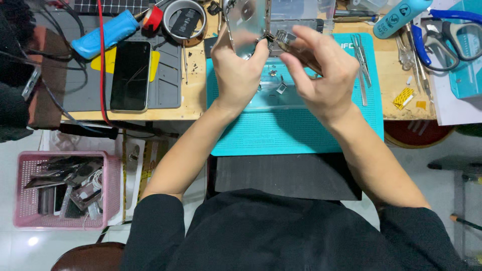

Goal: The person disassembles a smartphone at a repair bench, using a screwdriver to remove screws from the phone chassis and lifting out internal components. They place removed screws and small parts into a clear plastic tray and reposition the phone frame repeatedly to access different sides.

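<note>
Two bare hands work on a phone frame above a teal mat

Nearest the body, a teal mat [281, 135] lies under both wrists. Above it the left hand [237, 70] is curled shut around the lower edge of a shiny metal phone frame [247, 22], which stands tilted up just beyond its thumb. The right hand [321, 75] sits close beside the left, fingers bent and pinched on a small metal part [282, 37] touching the frame's right edge. Under the hands, small loose parts [278, 88] lie on a clear tray. Well left of the left hand, a dark phone [130, 75] rests on a grey mat, with a pink basket [68, 188] nearer the body. Just right of the right hand lie tweezers [362, 62], and farther out, blue-handled scissors [447, 35]
</note>
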